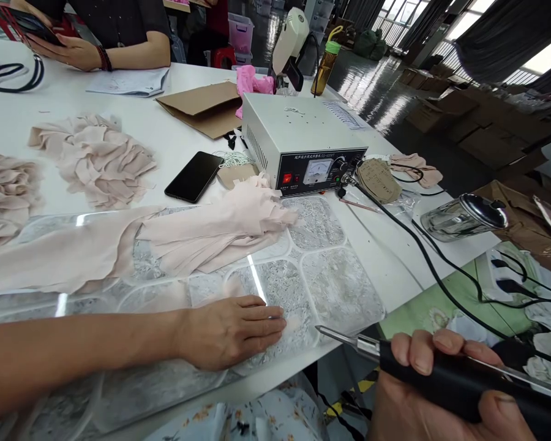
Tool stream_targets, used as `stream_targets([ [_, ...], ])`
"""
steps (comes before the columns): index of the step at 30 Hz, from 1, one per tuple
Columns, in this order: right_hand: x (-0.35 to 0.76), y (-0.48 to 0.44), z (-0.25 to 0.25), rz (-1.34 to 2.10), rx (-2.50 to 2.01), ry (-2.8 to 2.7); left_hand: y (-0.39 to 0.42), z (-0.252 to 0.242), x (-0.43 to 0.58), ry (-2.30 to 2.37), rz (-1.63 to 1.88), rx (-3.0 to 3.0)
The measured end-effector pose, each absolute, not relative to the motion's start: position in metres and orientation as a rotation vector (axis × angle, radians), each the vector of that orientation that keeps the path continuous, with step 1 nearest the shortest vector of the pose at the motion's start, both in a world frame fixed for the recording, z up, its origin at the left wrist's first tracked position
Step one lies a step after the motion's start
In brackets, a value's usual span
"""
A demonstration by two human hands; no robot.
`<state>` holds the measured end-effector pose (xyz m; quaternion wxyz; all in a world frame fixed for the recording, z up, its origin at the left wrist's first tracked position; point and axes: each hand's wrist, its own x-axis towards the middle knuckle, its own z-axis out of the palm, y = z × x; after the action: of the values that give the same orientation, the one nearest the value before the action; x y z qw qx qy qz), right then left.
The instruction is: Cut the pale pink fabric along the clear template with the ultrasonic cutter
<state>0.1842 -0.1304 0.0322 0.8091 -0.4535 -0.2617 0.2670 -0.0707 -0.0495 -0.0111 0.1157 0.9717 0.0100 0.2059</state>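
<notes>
My left hand (234, 331) lies palm down on the grey marble-patterned mat (340, 282), fingers stretched out and close together. Something small and shiny shows between its fingers, too small to name. In my right hand (431, 380), at the lower right, is a black pen-shaped ultrasonic handpiece (441, 373). Its pointed metal tip faces left, just off the mat's front edge, apart from my left hand. Beyond my left hand, a stack of pale pink fabric pieces (220, 226) is spread on the mat. A longer pale fabric strip (64, 251) lies to its left.
A white control box (303, 135) stands at the back, with a black cable (422, 245) running to the lower right. A phone (194, 176), crumpled fabric heaps (96, 156), cardboard (202, 101) and a glass jar (459, 217) sit around. Across the table, a person's hands hold a device.
</notes>
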Motion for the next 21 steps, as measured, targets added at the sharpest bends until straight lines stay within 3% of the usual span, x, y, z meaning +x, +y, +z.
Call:
stream_targets([
  [21,0.171,-0.122,0.02,0.621,-0.923,-0.712,-0.052,-0.015,-0.072,0.068,0.601,2.861],
])
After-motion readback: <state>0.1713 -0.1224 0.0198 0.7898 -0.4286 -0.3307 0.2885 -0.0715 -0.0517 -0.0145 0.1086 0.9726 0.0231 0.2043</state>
